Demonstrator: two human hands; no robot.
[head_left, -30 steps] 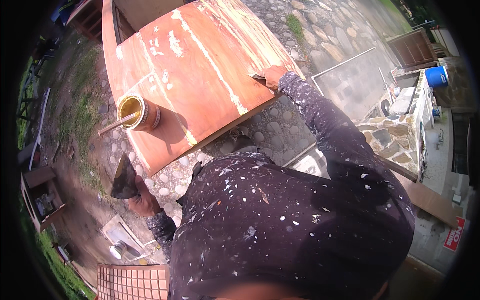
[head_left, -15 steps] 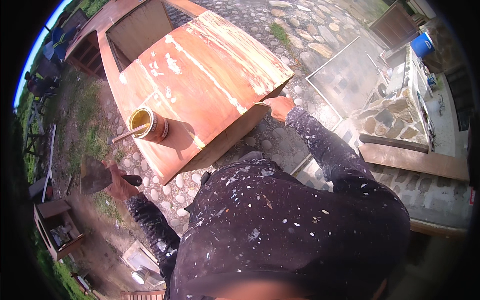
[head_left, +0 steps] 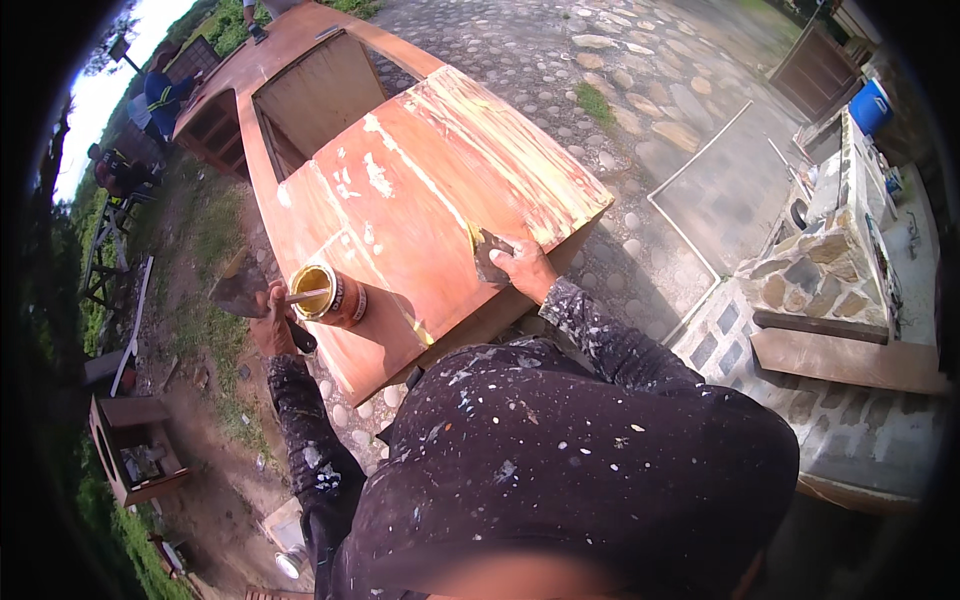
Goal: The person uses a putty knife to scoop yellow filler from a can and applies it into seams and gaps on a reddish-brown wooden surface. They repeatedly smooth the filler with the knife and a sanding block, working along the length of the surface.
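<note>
I have the left hand (head_left: 270,322) clenched around a wide scraper (head_left: 240,288), its blade out past the left edge of the wooden cabinet (head_left: 436,262). The right hand's (head_left: 526,268) fingers grasp a smaller scraper (head_left: 487,254) over the cabinet's near part, yellow paste showing along its edge. Between my two hands, on the cabinet's near left corner, stands an open can (head_left: 350,300) with a stick (head_left: 306,296) poking out toward the left hand; I can't tell whether they touch. Pale streaks run across the wood.
</note>
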